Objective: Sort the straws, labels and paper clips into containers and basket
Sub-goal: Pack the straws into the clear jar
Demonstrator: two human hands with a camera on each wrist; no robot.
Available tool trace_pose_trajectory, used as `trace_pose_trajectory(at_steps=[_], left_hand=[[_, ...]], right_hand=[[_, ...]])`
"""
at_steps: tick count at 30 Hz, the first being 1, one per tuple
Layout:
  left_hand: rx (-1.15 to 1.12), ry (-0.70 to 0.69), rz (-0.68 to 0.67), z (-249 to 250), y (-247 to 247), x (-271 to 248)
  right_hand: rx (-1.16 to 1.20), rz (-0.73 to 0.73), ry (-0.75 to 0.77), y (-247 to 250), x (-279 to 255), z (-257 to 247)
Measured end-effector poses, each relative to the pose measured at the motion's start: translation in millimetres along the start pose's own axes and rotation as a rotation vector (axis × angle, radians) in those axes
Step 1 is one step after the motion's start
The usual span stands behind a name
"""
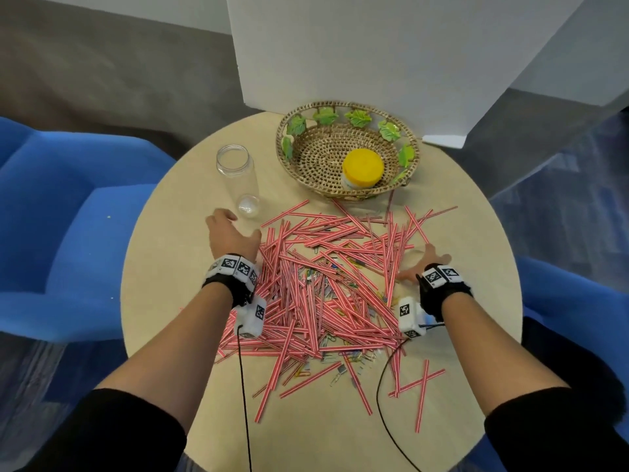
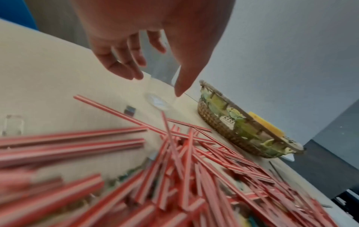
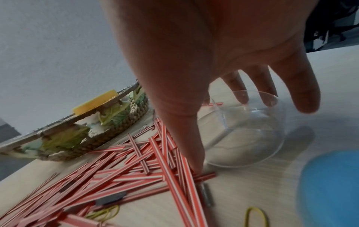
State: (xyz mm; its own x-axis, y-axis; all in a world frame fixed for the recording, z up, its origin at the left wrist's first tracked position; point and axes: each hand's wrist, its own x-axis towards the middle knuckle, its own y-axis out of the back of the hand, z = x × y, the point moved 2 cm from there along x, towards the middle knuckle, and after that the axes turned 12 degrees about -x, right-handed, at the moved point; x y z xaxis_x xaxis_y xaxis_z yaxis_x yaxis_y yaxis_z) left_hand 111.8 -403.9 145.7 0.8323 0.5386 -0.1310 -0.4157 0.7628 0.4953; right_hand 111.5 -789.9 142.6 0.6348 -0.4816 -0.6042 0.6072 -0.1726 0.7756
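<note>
Straws lie in a big pile between both hands. Left hand is spread wide near a clear jar. Right hand reaches with loose fingers over a clear bowl.

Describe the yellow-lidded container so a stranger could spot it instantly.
Start at the round wooden table and find the woven basket with green leaf decorations at its far edge. Inside, toward its near right side, stands a small container. Its solid yellow lid sets it apart from the tall, clear, lidless jar left of the basket.
</note>
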Motion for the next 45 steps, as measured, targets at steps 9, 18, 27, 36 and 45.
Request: trace_pose_trajectory(at_steps=[9, 18, 27, 36, 45], left_hand=[[-0.297, -0.095, -0.165, -34.9, -14.3, 26.7], [-0.211, -0.199, -0.185, 30.5, -12.3, 85.0], [-0.359, -0.185, -0.527, 36.5, 23.1, 28.0], [-0.296, 0.058, -0.805, 35.1, 86.3, -62.3], [-0.154, -0.253, -0.418, 39.1, 99.4, -105.0]], right_hand=[[0.132, 0.523, 0.718, 44.1, -84.4, -102.5], [0.067, 0.475, 1.099, 80.7, -155.2, -243.7], [0.419, 0.502, 1.178, 101.9, -163.6, -211.2], [0.683, 0.402, 1.212, 64.6, -211.9, -122.2], [1.055, -0.136, 0.845, 20.8, -211.4, -115.8]])
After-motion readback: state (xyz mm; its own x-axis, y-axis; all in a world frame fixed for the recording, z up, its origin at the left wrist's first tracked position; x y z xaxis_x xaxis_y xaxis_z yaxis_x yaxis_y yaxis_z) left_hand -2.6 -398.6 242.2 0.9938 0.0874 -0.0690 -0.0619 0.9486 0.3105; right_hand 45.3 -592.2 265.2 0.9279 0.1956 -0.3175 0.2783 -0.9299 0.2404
